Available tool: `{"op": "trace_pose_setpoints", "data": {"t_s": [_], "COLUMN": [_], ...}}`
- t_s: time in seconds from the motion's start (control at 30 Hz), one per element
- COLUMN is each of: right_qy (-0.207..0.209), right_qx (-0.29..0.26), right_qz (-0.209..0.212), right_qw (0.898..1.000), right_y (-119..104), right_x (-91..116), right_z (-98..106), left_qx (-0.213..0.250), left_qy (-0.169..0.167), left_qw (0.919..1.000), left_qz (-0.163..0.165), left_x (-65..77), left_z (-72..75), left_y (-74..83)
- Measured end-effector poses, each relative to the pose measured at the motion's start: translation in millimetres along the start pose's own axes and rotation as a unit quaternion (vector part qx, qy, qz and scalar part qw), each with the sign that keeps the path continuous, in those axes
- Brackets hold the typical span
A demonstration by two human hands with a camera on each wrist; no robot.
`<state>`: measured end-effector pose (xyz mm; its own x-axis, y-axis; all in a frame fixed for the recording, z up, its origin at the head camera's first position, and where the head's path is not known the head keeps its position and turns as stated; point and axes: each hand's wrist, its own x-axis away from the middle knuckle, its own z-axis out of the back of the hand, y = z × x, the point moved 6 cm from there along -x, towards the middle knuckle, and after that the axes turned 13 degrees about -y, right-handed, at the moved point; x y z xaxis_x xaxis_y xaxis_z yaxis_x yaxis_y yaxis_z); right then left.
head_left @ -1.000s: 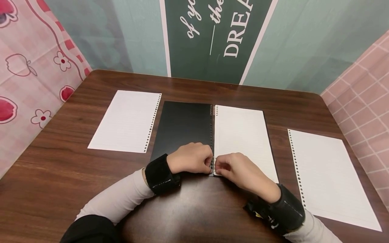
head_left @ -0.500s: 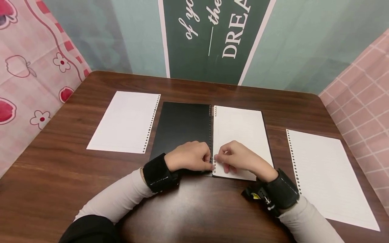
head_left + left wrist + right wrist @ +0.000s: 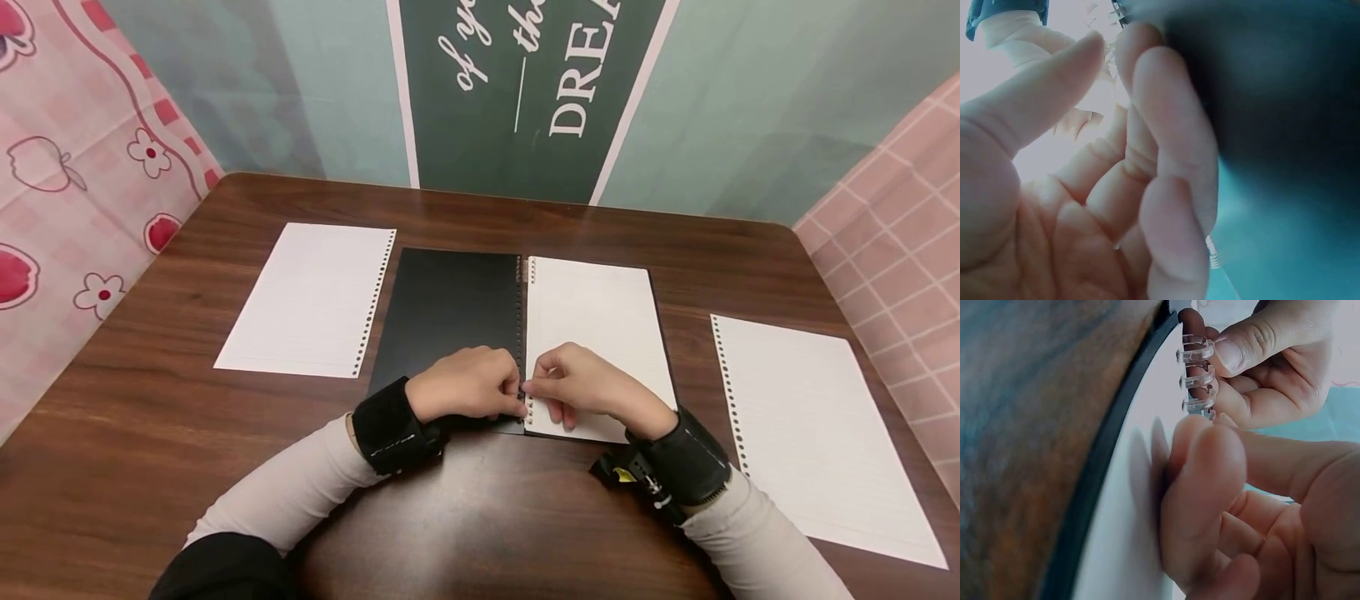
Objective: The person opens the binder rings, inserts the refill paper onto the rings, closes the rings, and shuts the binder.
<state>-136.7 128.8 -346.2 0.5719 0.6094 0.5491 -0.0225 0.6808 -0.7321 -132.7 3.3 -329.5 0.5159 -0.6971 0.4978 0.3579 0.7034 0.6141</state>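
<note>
The notebook (image 3: pixel 600 317) lies open and flat near the middle of the table (image 3: pixel 112 467), its spine running roughly from 12 to 6 o'clock in the head view. On its 9 o'clock half is a smooth, matte black cover (image 3: pixel 457 300); on its 3 o'clock half, a rectangle of pale, faintly ruled paper edged by a thin dark rim. Small transparent rings (image 3: pixel 1197 381), glossy and flat-banded like plastic, curve through the punched margin.

Both hands work close together at the 6 o'clock end of this binding. The left hand (image 3: pixel 472 383) has its fingers curled, thumb and forefinger pinching the lowest rings. The right hand (image 3: pixel 588 379), just beyond it, brings thumb and forefinger together on the rings a little towards 12 o'clock, its other fingertips bent over the paper.

A white loose leaf (image 3: pixel 307 300), with a line of round holes down its inner edge, lies at 9 o'clock; a second sheet (image 3: pixel 813 417), similarly punched and faintly lined, sits slanted at 4 o'clock. The tabletop is dark brown with streaky wood grain and rounded far corners. Black, fabric-like wristbands (image 3: pixel 393 429) wrap over pale, wrinkled sleeves (image 3: pixel 288 483).
</note>
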Motion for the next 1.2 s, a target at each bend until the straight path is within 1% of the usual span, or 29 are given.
{"op": "trace_pose_setpoints", "data": {"t_s": [0.63, 1.0, 1.2], "right_qy": [-0.012, -0.016, -0.019], "right_qx": [-0.009, -0.009, -0.008], "right_qz": [0.012, 0.019, 0.022], "right_qw": [1.000, 1.000, 1.000], "right_y": [1.5, 0.3, -0.1], "right_x": [-0.5, -0.6, 0.1], "right_z": [-0.8, -1.4, -1.2], "left_qx": [0.001, 0.001, -0.004], "left_qy": [-0.016, -0.023, -0.026], "left_qw": [0.9999, 0.9997, 0.9996], "left_qz": [0.005, -0.011, -0.009], "left_x": [-1.7, -2.1, -3.3], "left_z": [-1.0, -1.7, -1.0], "left_y": [-0.5, -1.1, -2.3]}}
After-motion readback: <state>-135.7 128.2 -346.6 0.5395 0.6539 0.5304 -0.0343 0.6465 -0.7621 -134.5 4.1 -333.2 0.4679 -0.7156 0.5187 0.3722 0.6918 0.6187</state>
